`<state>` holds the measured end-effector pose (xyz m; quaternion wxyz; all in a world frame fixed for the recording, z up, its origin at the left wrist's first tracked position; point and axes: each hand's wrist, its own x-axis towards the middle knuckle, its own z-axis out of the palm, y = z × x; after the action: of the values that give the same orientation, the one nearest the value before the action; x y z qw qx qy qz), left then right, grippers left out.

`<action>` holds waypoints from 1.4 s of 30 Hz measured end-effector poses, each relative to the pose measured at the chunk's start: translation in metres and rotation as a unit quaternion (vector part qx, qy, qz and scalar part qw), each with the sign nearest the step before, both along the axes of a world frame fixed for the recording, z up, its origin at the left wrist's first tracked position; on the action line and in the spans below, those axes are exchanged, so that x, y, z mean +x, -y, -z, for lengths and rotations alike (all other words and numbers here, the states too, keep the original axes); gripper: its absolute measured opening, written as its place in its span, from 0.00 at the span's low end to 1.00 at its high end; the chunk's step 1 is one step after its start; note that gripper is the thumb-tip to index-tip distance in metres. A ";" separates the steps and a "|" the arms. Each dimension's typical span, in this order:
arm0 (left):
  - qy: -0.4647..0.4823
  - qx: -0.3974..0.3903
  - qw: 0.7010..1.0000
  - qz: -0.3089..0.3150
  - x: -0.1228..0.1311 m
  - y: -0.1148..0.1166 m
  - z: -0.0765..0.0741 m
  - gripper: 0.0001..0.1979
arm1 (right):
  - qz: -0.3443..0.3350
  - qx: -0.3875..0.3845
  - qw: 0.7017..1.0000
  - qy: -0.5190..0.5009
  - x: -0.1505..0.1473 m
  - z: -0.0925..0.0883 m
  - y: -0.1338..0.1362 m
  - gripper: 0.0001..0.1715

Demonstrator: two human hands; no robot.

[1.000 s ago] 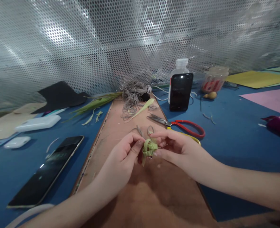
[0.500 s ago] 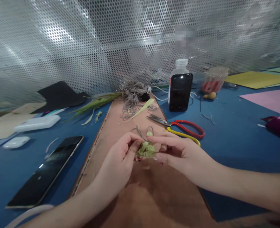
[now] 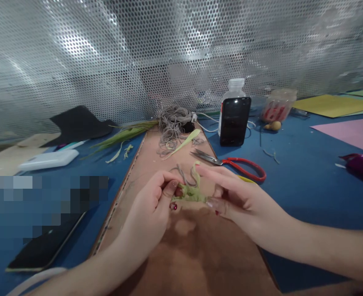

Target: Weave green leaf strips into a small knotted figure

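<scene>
Low over a brown board (image 3: 206, 259), a small crumpled bundle of pale green leaf strips (image 3: 192, 194) is held between both hands. My left hand (image 3: 152, 205) pinches its left end with thumb and curled fingers. On the other side, my right hand (image 3: 243, 193) holds the right end by the thumb, its index fingertip at a thin strip standing up from the bundle. A grey cord (image 3: 181, 172) loops out behind the bundle. Beside my right hand lie scissors (image 3: 246, 166) with one red and one yellow handle. Some fingers are hidden behind the bundle.
At the board's far end sits a grey cord tangle (image 3: 172, 119) with a pale leaf strip (image 3: 184, 143). A black phone (image 3: 235, 121) leans on a bottle (image 3: 236, 84). Another phone (image 3: 42, 246) lies left, partly blurred out. Coloured paper (image 3: 329, 105) is at right.
My hands have moved slightly apart, and the green bundle is stretched wider and flatter between them. The right hand has shifted a little right, covering more of the yellow scissor handle.
</scene>
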<state>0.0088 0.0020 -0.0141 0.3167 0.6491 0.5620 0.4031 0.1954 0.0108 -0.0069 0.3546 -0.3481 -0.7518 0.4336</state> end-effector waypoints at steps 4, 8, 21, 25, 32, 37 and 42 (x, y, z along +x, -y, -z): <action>-0.005 0.007 1.000 0.007 0.000 0.000 -0.001 0.08 | -0.030 0.003 1.000 0.005 0.001 0.003 -0.003 0.24; 0.000 0.002 1.000 0.015 0.000 0.000 -0.002 0.07 | -0.028 -0.035 0.999 0.029 -0.001 0.003 -0.006 0.24; 0.053 -0.003 0.997 -0.050 0.004 0.002 -0.005 0.08 | -0.004 -0.012 1.000 0.003 -0.002 0.001 -0.001 0.30; 0.063 0.015 0.996 -0.056 0.005 0.002 -0.005 0.07 | -0.019 -0.022 1.000 0.003 -0.002 0.000 -0.001 0.30; 0.074 0.032 0.994 -0.072 0.006 0.005 -0.007 0.07 | -0.016 -0.032 0.999 0.000 -0.002 -0.001 0.005 0.32; 0.069 0.052 0.992 -0.090 0.007 0.005 -0.008 0.07 | -0.006 -0.017 1.000 0.005 -0.001 -0.001 0.009 0.36; 0.070 0.048 0.991 -0.106 0.007 0.004 -0.009 0.07 | -0.009 -0.022 1.000 -0.009 -0.002 0.000 0.009 0.37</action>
<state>0.0157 -0.0022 -0.0048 0.2795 0.5702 0.5841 0.5055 0.1930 0.0016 -0.0067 0.3497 -0.3447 -0.7418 0.4568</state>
